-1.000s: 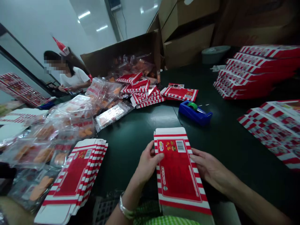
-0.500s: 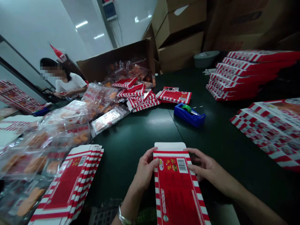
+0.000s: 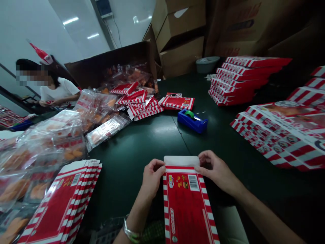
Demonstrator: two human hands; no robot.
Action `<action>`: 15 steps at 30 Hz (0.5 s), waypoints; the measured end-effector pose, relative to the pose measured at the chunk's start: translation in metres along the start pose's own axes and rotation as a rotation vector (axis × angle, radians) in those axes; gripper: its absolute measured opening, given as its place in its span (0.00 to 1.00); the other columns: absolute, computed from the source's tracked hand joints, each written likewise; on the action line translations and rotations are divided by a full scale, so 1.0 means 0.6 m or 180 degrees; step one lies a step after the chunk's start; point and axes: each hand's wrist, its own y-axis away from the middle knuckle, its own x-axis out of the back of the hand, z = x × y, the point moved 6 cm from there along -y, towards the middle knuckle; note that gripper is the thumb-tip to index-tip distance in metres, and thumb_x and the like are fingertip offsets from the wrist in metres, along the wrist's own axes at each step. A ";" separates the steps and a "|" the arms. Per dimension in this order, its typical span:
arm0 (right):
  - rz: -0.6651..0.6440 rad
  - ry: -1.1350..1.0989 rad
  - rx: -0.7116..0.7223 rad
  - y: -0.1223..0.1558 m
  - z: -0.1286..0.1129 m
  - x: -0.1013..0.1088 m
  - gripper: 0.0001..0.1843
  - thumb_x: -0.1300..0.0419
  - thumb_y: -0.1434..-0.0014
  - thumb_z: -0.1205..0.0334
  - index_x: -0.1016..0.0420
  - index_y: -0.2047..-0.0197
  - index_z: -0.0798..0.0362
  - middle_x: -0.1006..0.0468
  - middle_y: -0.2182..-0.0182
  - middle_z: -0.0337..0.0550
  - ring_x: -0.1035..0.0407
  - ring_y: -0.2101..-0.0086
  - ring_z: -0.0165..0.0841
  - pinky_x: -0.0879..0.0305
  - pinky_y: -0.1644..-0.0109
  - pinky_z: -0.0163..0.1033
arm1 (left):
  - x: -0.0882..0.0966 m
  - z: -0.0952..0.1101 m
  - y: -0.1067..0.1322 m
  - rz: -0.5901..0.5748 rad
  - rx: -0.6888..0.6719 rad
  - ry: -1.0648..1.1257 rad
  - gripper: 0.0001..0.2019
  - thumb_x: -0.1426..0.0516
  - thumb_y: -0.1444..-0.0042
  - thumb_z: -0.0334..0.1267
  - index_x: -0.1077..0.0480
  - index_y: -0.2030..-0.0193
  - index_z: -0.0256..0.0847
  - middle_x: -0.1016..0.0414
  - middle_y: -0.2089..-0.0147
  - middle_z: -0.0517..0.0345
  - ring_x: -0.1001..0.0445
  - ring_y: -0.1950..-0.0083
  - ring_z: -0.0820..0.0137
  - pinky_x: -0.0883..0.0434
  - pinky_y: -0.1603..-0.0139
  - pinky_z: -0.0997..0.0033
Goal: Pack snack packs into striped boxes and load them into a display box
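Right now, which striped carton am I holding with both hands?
The front-centre carton: your left hand and right hand grip it near its white end. Neither touches the left stack, the far heap or the right stacks.

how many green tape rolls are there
1: the round green tape roll in the blue plastic dispenser, on the dark green table beyond the striped red cardboard carton that the left hand and right hand hold. More may be hidden.

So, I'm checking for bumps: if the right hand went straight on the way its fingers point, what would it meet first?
The white flap of the carton, most likely: the right hand appears to touch its corner, though depth is hard to judge here.
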 end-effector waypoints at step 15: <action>-0.0353 0.1053 0.0192 -0.054 -0.014 -0.017 0.12 0.42 0.49 0.53 0.37 0.75 0.50 0.23 0.75 0.41 0.28 0.72 0.35 0.38 0.71 0.36 | -0.011 -0.002 -0.033 -0.0616 0.0652 -0.0214 0.21 0.36 0.59 0.33 0.35 0.57 0.37 0.29 0.68 0.60 0.26 0.67 0.70 0.29 0.67 0.72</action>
